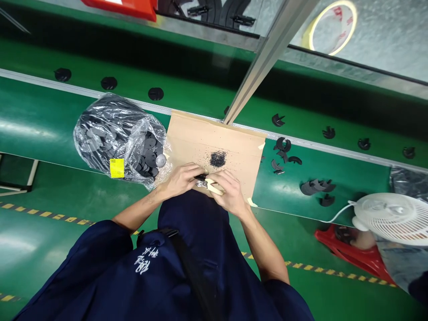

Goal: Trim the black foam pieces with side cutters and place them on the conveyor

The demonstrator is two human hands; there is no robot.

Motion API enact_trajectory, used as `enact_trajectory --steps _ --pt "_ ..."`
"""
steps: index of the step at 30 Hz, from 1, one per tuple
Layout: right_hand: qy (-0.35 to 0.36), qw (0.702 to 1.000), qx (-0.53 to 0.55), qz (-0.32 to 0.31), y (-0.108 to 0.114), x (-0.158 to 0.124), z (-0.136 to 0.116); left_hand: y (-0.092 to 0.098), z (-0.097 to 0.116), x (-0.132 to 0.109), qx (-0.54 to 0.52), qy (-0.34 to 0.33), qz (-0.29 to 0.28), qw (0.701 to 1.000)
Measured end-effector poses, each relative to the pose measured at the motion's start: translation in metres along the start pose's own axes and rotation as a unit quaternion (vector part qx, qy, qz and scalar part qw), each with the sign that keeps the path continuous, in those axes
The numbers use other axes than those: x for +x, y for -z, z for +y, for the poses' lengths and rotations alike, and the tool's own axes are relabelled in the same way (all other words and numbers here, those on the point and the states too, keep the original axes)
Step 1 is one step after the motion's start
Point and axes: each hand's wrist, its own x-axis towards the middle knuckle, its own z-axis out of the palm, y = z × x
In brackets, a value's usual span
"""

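Observation:
My left hand (183, 179) is closed on a small black part (201, 177) just above the near edge of a brown cardboard sheet (187, 133). In my right hand (229, 191) is a hand tool (214, 187) with cream handles, which looks like small pliers or nippers. Its metal end reaches the black part, and my fingers hide much of both. Beyond my hands a pile of tiny black bits (218, 158) lies on the cardboard. To the left, an open clear plastic bag (110, 129) holds many flat dark discs (150, 158).
Loose curved black pieces (284, 156) and a stack of them (316, 186) lie on the bench at right. Several black parts (155, 93) sit on the green strip behind. A metal post (257, 67) rises behind the cardboard. A white fan (394, 216) stands at right.

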Motion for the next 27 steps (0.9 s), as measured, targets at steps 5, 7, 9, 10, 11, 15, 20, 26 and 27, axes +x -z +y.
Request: enact_trajectory --steps 5,7,9,10,11,15,20,26,27 --pt "-0.080 0.992 0.073 0.058 0.015 0.001 0.001 0.001 0.011 -0.001 -0.050 0.009 0.044 0.998" --pt "-0.107 0.991 0.036 0.073 0.020 0.000 0.006 0.003 0.016 -0.001 -0.077 0.022 0.072 0.994" --pt "-0.114 0.992 0.011 0.052 0.022 -0.002 0.009 0.004 0.020 0.000 -0.085 0.033 0.091 0.992" --pt "-0.113 0.993 0.008 0.037 0.022 -0.003 0.010 0.005 0.021 0.000 -0.085 0.036 0.100 0.991" --pt "-0.110 0.994 0.009 0.026 0.021 -0.004 0.010 0.006 0.022 0.001 -0.083 0.037 0.109 0.990" --pt "-0.103 0.994 0.011 0.016 0.017 -0.005 0.008 0.005 0.023 0.003 -0.079 0.029 0.129 0.988" --pt "-0.075 0.997 -0.006 0.013 0.020 -0.003 0.011 0.005 0.023 0.003 -0.095 0.046 0.125 0.987" --pt "-0.036 0.998 -0.038 -0.019 0.026 -0.002 0.018 0.007 0.026 0.005 -0.129 0.073 0.111 0.983" --pt "-0.033 0.998 -0.040 -0.018 0.027 -0.001 0.019 0.007 0.026 0.006 -0.131 0.069 0.107 0.983"
